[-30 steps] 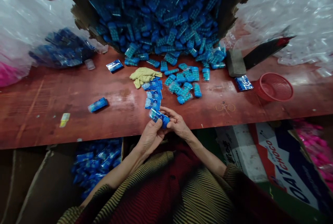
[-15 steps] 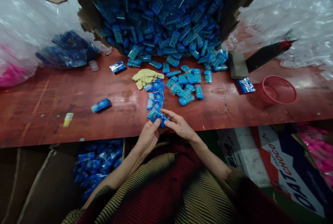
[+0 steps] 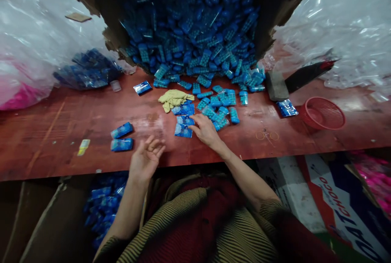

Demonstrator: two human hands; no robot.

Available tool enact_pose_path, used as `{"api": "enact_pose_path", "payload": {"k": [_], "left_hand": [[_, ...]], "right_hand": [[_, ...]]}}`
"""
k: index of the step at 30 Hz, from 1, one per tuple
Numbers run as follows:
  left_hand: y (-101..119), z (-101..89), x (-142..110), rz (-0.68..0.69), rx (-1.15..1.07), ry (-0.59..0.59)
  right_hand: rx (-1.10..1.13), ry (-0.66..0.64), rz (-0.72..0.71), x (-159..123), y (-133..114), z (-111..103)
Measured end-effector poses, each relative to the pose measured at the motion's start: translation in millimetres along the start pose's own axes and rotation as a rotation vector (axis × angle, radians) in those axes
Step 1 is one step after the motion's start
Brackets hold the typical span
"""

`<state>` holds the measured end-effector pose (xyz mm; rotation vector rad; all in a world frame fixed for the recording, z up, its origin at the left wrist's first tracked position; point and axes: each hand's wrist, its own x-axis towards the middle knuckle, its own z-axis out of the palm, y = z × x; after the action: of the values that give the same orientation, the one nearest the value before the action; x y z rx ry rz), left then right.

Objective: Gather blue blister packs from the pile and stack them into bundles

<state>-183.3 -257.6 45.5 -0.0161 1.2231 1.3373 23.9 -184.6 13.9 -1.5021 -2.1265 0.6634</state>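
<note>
Blue printed plastic sachets (image 3: pixel 183 126), flat and glossy, lie in a short column on the red-brown wooden counter (image 3: pixel 55 124), approx. 3 that you can count, maybe more tucked under the crumpled yellow cloth (image 3: pixel 174 98). Your right hand (image 3: pixel 206 129) sits fingers-down just beside the nearest sachet, fingertips touching or nearly touching its edge, nothing gripped. Your left hand (image 3: pixel 146 158) hangs palm-up at the counter's near edge, fingers spread wide, holding nothing.

Judging by looks: sachets are v. light, thin, limp and slick, so they'll likely slide or buckle if pushed; pinch one by a corner or short edge, thumb on top.

Small blue plastic pill-shaped cases (image 3: pixel 220 106) w/ dotted tops look rigid and light; take across the long sides. Approx. a dozen loose near your right hand; the torn cardboard box (image 3: pixel 275 6) behind holds too many to count. 2 bagged blue cases (image 3: pixel 121 137) lie left of your left hand. 1 red mesh basket (image 3: pixel 324 113) sits far right.
</note>
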Motion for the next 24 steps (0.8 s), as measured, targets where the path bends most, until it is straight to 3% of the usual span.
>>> {"api": "enact_pose_path", "payload": {"k": [2, 5, 7, 12, 15, 20, 24], "left_hand": [[-18.7, 9.3, 0.4, -0.009, 0.151, -0.116], [-40.4, 22.3, 8.7, 0.184, 0.341, -0.158], [-46.8, 27.6, 18.4, 0.265, 0.401, -0.142], [-50.6, 31.8, 37.6, 0.184, 0.367, -0.174], [-52.6, 31.9, 39.5, 0.185, 0.363, -0.191], [-55.5, 38.1, 37.4, 0.295, 0.475, -0.086], [-59.8, 45.9, 37.9, 0.277, 0.592, -0.086]], "right_hand": [[-0.201, -0.040, 0.047, 14.0, -1.9, 4.6], [-0.360, -0.060, 0.105, 21.0, -4.5, 13.6], [-0.368, -0.044, 0.092, 16.0, -5.2, 17.8], [-0.358, -0.075, -0.050, -5.3, -5.3, 24.9], [-0.351, -0.051, -0.013, -7.7, -2.5, 30.1], [-0.241, 0.023, -0.020, -7.7, 3.9, 32.0], [-0.267, 0.037, -0.046, -13.8, 3.4, 29.3]]}}
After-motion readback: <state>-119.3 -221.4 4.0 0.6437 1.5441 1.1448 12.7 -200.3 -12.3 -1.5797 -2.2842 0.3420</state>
